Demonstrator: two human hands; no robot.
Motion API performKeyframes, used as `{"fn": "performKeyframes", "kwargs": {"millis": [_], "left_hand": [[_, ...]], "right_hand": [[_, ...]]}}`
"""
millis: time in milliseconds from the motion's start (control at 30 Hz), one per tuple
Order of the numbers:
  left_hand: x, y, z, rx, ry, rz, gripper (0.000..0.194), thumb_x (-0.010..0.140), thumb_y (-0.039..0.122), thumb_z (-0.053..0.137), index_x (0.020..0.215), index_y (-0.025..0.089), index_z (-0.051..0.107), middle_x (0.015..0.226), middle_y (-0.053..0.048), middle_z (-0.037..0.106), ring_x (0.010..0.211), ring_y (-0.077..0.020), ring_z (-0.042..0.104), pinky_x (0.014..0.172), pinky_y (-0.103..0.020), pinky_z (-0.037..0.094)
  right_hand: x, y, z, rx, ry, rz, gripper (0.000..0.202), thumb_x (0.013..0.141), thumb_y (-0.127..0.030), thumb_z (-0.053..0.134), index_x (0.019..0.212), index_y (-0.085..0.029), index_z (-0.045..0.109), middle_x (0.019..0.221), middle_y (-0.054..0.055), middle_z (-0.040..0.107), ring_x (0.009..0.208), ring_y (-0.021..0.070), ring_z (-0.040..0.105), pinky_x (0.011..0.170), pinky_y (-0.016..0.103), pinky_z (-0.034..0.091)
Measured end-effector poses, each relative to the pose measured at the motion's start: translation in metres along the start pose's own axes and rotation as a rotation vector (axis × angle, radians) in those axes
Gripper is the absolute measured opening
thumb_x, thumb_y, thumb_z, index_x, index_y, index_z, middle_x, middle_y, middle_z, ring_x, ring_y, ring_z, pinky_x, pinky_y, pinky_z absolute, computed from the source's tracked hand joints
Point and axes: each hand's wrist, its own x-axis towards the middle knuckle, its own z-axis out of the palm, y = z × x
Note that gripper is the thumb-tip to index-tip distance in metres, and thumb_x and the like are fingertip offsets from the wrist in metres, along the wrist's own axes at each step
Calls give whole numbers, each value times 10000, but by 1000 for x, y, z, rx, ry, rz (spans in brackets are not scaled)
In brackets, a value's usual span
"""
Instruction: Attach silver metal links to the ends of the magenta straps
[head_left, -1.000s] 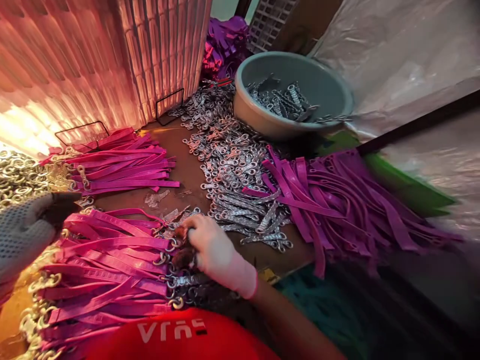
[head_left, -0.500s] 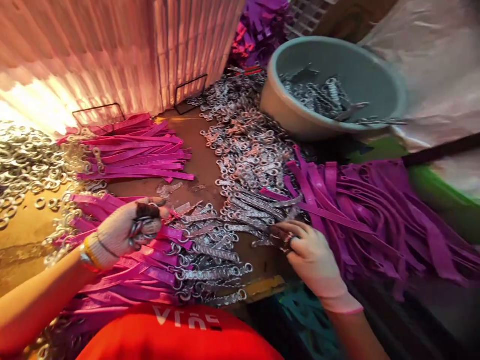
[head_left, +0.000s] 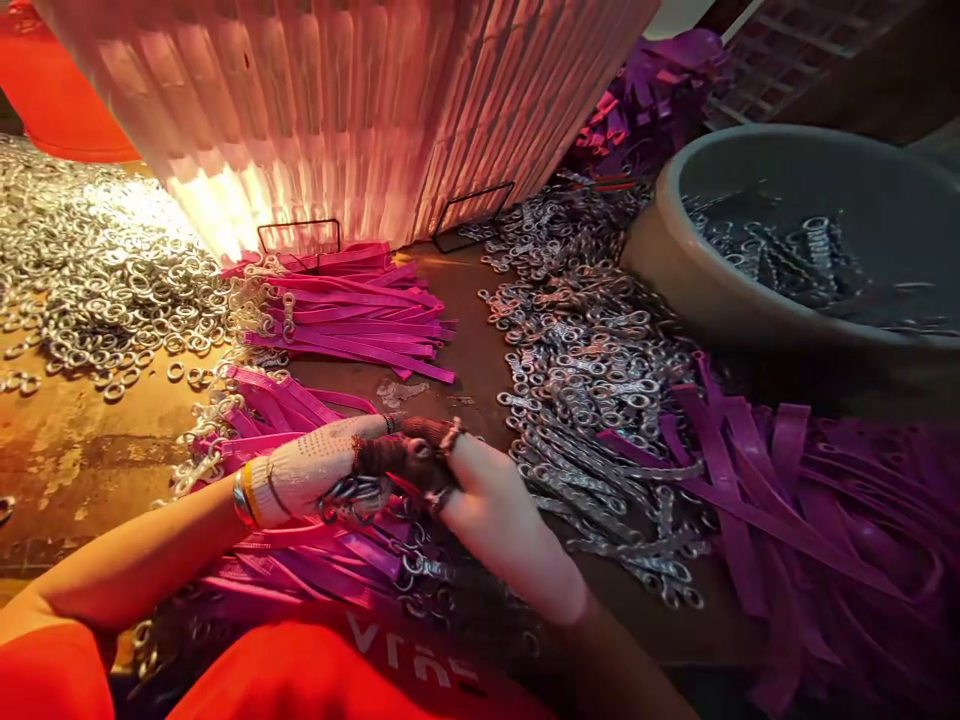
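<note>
My left hand (head_left: 322,470), in a white knit glove with bare fingertips, is closed around several metal rings (head_left: 358,497) that show under the fingers. Against it presses my right hand (head_left: 487,500), gloved the same way, its fingers bent inward. Whatever lies between the two sets of fingertips is hidden. Beneath the hands are pink straps (head_left: 307,565) with metal rings and links at their ends. To the right of my right hand spreads a heap of braided metal links (head_left: 600,440), and beyond it a pile of purple straps (head_left: 795,500).
A grey basin (head_left: 660,240) with metal pieces stands at the back right. A ribbed translucent panel (head_left: 360,120) rises at the back, with a wire frame (head_left: 300,228) at its foot. Loose rings (head_left: 127,290) cover the left side, near a second bundle of pink straps (head_left: 360,315).
My right hand has left the metal links and moved left to meet my left hand. The view has shifted left, bringing in more rings and a red shape at the upper left.
</note>
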Motion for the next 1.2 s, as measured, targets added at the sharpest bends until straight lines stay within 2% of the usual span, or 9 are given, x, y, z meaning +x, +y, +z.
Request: {"fn": "performKeyframes", "kwargs": {"millis": [167,267,433,567,667,800,967,1100,1200], "left_hand": [[-1,-5,-14,-3,-107,8,408,790,361,744,1121,182,584,672,32,576,445,-74,485,417,-192,379],[1,-9,-18,-17,-115,29,472,776,305,739,1200,192,563,706,26,598,464,-82,510,444,-203,415],[1,-10,-13,161,109,106,257,823,386,669,896,149,601,567,31,547,412,-70,465,390,-173,347],[-1,-9,-9,285,238,136,289,819,429,665,837,148,598,531,41,542,391,-61,428,374,-164,308],[-3,-7,-9,463,244,176,186,842,315,600,778,141,610,554,30,565,417,-59,449,394,-160,314],[0,-7,-11,625,158,234,142,803,133,474,749,133,605,643,2,617,517,-66,518,479,-155,381],[4,-11,-9,835,168,284,183,735,50,413,776,137,569,684,-4,604,578,-78,500,522,-163,390],[-1,0,-3,928,167,204,171,732,56,411,759,148,553,635,12,570,524,-77,477,471,-162,356],[2,14,1,901,155,99,163,712,63,425,761,158,548,571,34,539,435,-72,454,410,-163,317]], "right_hand": [[14,-8,16,-45,-61,-2,551,674,-13,464,1137,-235,664,1014,22,725,939,187,645,842,288,492],[13,-6,19,33,7,31,541,661,-30,453,1117,-229,667,997,14,721,920,177,647,836,283,499],[10,-4,21,127,233,145,345,783,-190,576,1119,-213,653,952,25,731,865,182,657,813,308,518],[3,2,22,83,218,141,290,811,-251,606,1094,-213,655,940,38,726,842,193,651,793,325,526],[-3,7,19,-99,200,58,319,852,-232,522,1151,-212,629,1070,88,694,984,238,628,895,389,502],[-2,1,8,-383,-28,-36,529,724,-74,470,1234,-165,575,1207,141,621,1061,257,591,905,383,481],[10,-16,-13,-770,-397,-24,223,748,-181,549,941,-161,660,927,123,685,816,257,628,682,337,418],[12,-19,-21,-785,-518,-74,146,756,-250,567,848,-191,665,806,84,707,702,218,623,585,316,302],[9,-15,-18,-784,-443,-33,157,716,-186,565,841,-180,659,811,96,708,696,216,623,575,317,276]]}}
